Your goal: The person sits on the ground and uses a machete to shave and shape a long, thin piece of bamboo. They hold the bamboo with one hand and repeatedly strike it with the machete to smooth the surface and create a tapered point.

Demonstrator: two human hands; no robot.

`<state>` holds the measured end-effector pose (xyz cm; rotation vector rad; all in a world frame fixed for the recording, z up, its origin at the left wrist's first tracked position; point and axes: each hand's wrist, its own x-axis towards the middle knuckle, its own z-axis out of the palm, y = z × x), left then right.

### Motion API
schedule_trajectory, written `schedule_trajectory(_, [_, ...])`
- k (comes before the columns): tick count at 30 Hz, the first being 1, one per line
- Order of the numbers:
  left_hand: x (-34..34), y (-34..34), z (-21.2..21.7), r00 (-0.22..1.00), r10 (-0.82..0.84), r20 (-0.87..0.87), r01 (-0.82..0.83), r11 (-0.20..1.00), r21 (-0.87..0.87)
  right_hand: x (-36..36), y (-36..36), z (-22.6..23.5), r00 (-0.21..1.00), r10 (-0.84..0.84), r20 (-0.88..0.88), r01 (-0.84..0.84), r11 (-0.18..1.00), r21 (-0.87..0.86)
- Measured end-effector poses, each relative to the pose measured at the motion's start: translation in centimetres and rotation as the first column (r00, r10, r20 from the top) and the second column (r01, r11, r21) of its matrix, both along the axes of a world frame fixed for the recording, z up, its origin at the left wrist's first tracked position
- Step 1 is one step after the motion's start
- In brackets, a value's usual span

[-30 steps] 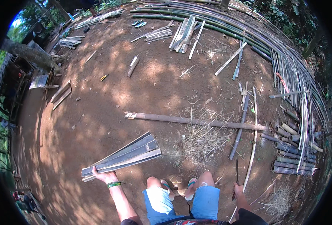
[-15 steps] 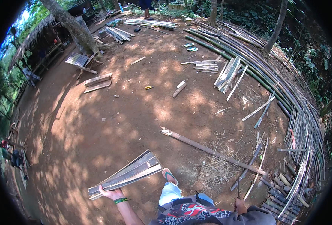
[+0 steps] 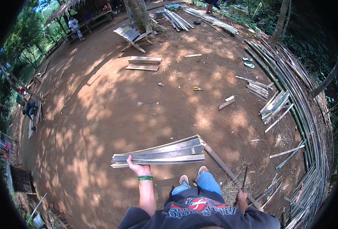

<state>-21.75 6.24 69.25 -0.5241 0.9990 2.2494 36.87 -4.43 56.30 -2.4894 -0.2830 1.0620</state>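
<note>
My left hand (image 3: 139, 168) is closed around the narrow end of a fanned bundle of split bamboo slats (image 3: 171, 153), held above the dirt in front of me. The slats spread apart toward the right, some dark-faced and some pale. At my right side, my right hand (image 3: 242, 197) grips a long knife (image 3: 245, 176), its dark blade pointing up and away from me. Behind the knife, a bamboo pole (image 3: 220, 161) lies slantwise on the ground, its far end next to the slats.
Long bamboo poles (image 3: 289, 87) line the right side. Cut slats (image 3: 276, 107) and pale shavings (image 3: 233, 187) lie nearer. A yellow-handled tool (image 3: 197, 89) and two boards (image 3: 144, 60) rest on the dirt. A slatted bench (image 3: 129, 33) stands by a tree (image 3: 138, 15). People are at the left.
My view has turned left, so the ground and piles sit farther right. The slats have swung to lie more level across my front. Both my feet now show. Both hands keep their hold.
</note>
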Motion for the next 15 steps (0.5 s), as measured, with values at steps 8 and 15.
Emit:
schedule_trajectory(8, [-2.9,6.6,0.0,0.979,0.199,0.045,-0.199,0.98,0.009,0.4,14.3,-7.6,0.94,0.333,0.071,-0.318,0.933,-0.169])
schedule_trajectory(15, [-4.9,8.1,1.0,0.877,0.48,-0.016,-0.481,0.877,-0.027,-9.4,36.3,-4.0,0.712,0.694,-0.107,-0.7,0.689,-0.189])
